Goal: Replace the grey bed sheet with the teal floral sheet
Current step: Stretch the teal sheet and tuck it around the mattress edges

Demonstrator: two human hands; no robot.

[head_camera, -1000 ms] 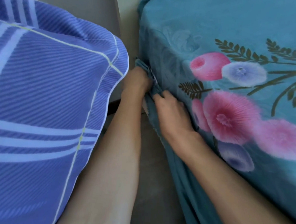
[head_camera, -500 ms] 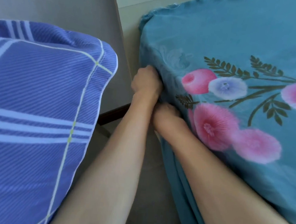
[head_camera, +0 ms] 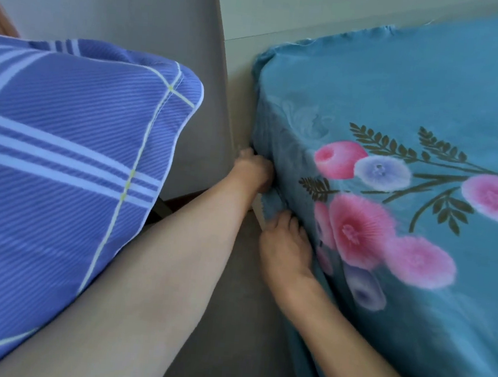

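One pillow (head_camera: pixel 61 164), in a blue cover with white bands and thin yellow lines, fills the left of the view, to the left of your left forearm and well apart from both grips.

Your left arm runs from the bottom edge up and to the right, forearm bare. Your left hand (head_camera: pixel 252 170) lies at the side of the mattress close to its corner, back of the hand facing up, fingers curled inward against the cloth. The grip appears closed on a fold of the teal floral sheet (head_camera: pixel 403 90), though the fingertips are hidden behind the hand and the cloth.

One strip of grey floor (head_camera: pixel 246 325) shows between your two forearms, below both grips.

Your right arm enters from the lower right and lies along the side of the bed. Your right hand (head_camera: pixel 286 249) sits just below and to the right of the left one, near it but apart, back of the hand upward. Its fingers (head_camera: pixel 294 224) press into the sheet's hanging side, and a bunched fold of teal cloth stands between the two hands; whether this grip is clamped on the fold or only pressing on it cannot be told.

The one sheet covers the mattress top and side to the right of both grips, its corner above the left hand, beside the pale headboard panel (head_camera: pixel 246 8). To the right of the grips its print shows one cluster of flowers: five pink and three lilac can be counted.
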